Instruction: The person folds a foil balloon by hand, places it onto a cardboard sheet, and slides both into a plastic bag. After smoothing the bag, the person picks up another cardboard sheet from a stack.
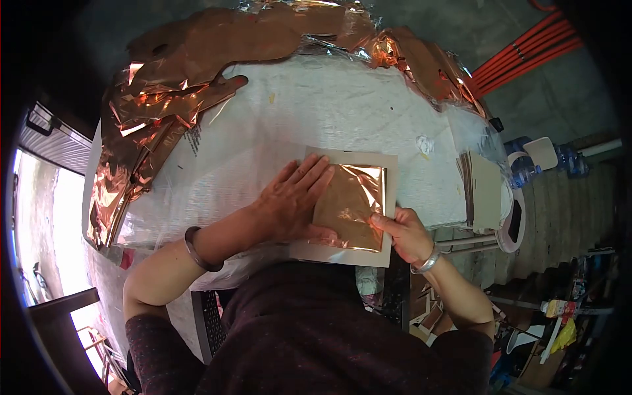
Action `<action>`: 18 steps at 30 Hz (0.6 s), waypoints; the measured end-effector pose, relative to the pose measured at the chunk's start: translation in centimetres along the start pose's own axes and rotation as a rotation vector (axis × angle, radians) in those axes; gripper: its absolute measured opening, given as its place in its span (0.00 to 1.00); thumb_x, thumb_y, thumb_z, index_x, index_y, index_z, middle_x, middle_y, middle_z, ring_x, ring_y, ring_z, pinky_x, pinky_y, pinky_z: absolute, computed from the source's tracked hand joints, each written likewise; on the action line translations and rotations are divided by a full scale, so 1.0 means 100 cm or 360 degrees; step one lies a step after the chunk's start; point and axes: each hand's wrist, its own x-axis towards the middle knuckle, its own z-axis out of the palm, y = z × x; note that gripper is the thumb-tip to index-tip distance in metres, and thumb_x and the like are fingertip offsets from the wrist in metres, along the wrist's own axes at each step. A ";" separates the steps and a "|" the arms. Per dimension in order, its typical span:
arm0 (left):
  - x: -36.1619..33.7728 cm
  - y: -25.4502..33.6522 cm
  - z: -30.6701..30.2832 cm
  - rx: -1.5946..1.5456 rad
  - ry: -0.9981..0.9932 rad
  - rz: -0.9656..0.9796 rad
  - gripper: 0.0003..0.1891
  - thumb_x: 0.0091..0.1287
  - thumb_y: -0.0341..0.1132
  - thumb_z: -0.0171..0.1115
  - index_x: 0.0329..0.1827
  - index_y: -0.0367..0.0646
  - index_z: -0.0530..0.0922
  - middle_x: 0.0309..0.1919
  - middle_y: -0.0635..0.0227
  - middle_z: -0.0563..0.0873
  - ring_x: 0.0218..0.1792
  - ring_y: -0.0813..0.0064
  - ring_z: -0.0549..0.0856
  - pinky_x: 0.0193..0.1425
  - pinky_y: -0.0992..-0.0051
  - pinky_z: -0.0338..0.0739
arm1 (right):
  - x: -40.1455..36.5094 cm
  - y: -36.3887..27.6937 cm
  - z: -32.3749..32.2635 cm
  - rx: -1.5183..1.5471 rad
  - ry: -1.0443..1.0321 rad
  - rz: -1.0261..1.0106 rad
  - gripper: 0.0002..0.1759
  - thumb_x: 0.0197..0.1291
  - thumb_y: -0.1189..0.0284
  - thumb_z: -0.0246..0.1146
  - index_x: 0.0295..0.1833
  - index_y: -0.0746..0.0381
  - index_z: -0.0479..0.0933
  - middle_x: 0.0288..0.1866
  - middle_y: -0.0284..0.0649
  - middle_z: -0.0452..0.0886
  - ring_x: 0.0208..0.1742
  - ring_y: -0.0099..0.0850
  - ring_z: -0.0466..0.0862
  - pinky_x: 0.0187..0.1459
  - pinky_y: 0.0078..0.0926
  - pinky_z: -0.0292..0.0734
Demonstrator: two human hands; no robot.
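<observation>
A square of shiny copper-coloured foil (350,197) lies on a larger beige cardboard sheet (365,158) near the front edge of the table. My left hand (293,201) rests flat with its fingers stretched out, over the left side of the foil and the cardboard. On the right, my right hand (407,236) grips the cardboard's edge, its thumb pressing on the foil. The other fingers of that hand are partly hidden by the board.
White woven sheeting covers the table (263,112). Crumpled copper foil sheets (217,46) lie along its far and left edges. A stack of cardboard (484,191) stands at the right. Plastic bottles (523,171) and orange tubes (526,52) are beyond it.
</observation>
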 end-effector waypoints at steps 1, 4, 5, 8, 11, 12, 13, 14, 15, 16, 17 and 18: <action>0.000 -0.001 0.000 0.0037 -0.0003 0.0014 0.59 0.52 0.72 0.60 0.74 0.33 0.52 0.74 0.49 0.56 0.76 0.50 0.52 0.77 0.52 0.48 | 0.002 0.002 0.003 0.0037 0.0005 -0.0018 0.12 0.64 0.70 0.65 0.46 0.68 0.81 0.40 0.33 0.84 0.39 0.18 0.78 0.44 0.18 0.74; -0.001 -0.004 -0.002 0.0024 -0.0003 0.0026 0.59 0.52 0.73 0.59 0.74 0.33 0.52 0.74 0.48 0.56 0.76 0.50 0.53 0.76 0.52 0.49 | 0.003 0.000 0.017 0.0184 0.0047 -0.0056 0.12 0.65 0.70 0.65 0.46 0.68 0.81 0.39 0.34 0.84 0.37 0.18 0.79 0.40 0.18 0.75; -0.001 -0.004 -0.002 0.0021 -0.0007 0.0035 0.59 0.52 0.73 0.59 0.74 0.33 0.52 0.74 0.48 0.56 0.76 0.50 0.53 0.76 0.52 0.49 | 0.004 0.001 0.017 0.0112 0.0010 0.0015 0.13 0.64 0.69 0.65 0.47 0.68 0.81 0.40 0.34 0.84 0.37 0.18 0.79 0.40 0.18 0.75; -0.001 -0.003 -0.003 -0.0005 -0.0028 0.0063 0.58 0.52 0.72 0.59 0.74 0.33 0.53 0.74 0.48 0.57 0.75 0.49 0.54 0.76 0.52 0.50 | 0.007 -0.004 0.011 0.0011 -0.0052 0.0100 0.14 0.64 0.67 0.65 0.47 0.68 0.81 0.39 0.36 0.84 0.35 0.18 0.80 0.35 0.17 0.77; -0.002 -0.003 -0.002 0.0075 -0.0020 0.0101 0.58 0.53 0.72 0.59 0.74 0.33 0.53 0.73 0.48 0.58 0.75 0.49 0.55 0.76 0.52 0.50 | 0.012 -0.030 0.004 0.0040 -0.0289 0.0303 0.14 0.66 0.67 0.63 0.48 0.67 0.80 0.41 0.37 0.85 0.36 0.21 0.83 0.35 0.20 0.82; -0.001 -0.003 -0.002 0.0091 -0.0023 0.0101 0.58 0.53 0.72 0.59 0.74 0.32 0.53 0.73 0.48 0.58 0.75 0.49 0.56 0.76 0.53 0.51 | 0.020 -0.036 -0.001 -0.0197 -0.0162 0.0231 0.14 0.67 0.65 0.62 0.47 0.66 0.80 0.39 0.36 0.85 0.34 0.20 0.83 0.32 0.18 0.81; -0.002 -0.002 -0.002 0.0106 -0.0032 0.0103 0.58 0.53 0.72 0.59 0.74 0.32 0.53 0.73 0.48 0.59 0.75 0.49 0.56 0.76 0.53 0.51 | 0.027 -0.040 -0.004 -0.0428 -0.0034 0.0161 0.15 0.67 0.64 0.62 0.47 0.66 0.81 0.37 0.35 0.85 0.31 0.19 0.82 0.29 0.17 0.80; -0.002 -0.003 -0.002 0.0106 -0.0034 0.0108 0.58 0.53 0.72 0.59 0.74 0.32 0.53 0.73 0.48 0.59 0.75 0.49 0.56 0.76 0.53 0.51 | 0.036 -0.043 -0.006 -0.0425 -0.0030 0.0161 0.15 0.67 0.64 0.62 0.47 0.66 0.81 0.37 0.35 0.85 0.31 0.19 0.82 0.29 0.17 0.80; -0.002 -0.003 -0.001 0.0095 -0.0017 0.0109 0.58 0.53 0.72 0.58 0.74 0.32 0.53 0.73 0.47 0.58 0.75 0.49 0.56 0.76 0.53 0.51 | 0.044 -0.047 -0.004 -0.0490 0.0018 0.0040 0.15 0.67 0.63 0.61 0.46 0.65 0.81 0.34 0.34 0.84 0.29 0.18 0.81 0.27 0.16 0.78; -0.002 -0.003 0.000 0.0084 -0.0002 0.0109 0.58 0.53 0.73 0.58 0.73 0.31 0.53 0.73 0.47 0.58 0.75 0.49 0.56 0.76 0.53 0.51 | 0.048 -0.049 0.002 -0.0553 0.0063 -0.0082 0.15 0.68 0.62 0.61 0.45 0.64 0.81 0.32 0.32 0.84 0.27 0.17 0.80 0.26 0.16 0.77; -0.003 -0.003 0.000 0.0085 -0.0005 0.0109 0.58 0.53 0.73 0.58 0.73 0.31 0.53 0.73 0.47 0.58 0.75 0.49 0.56 0.76 0.53 0.51 | 0.049 -0.051 0.011 -0.0465 0.0126 -0.0135 0.14 0.67 0.62 0.62 0.43 0.63 0.82 0.30 0.29 0.82 0.25 0.15 0.76 0.23 0.14 0.71; -0.003 -0.003 -0.001 0.0088 -0.0015 0.0095 0.58 0.53 0.72 0.58 0.73 0.31 0.53 0.73 0.47 0.58 0.75 0.49 0.56 0.76 0.53 0.50 | 0.055 -0.047 0.007 -0.0463 0.0124 -0.0135 0.14 0.67 0.62 0.62 0.43 0.63 0.82 0.30 0.29 0.82 0.25 0.15 0.76 0.23 0.14 0.71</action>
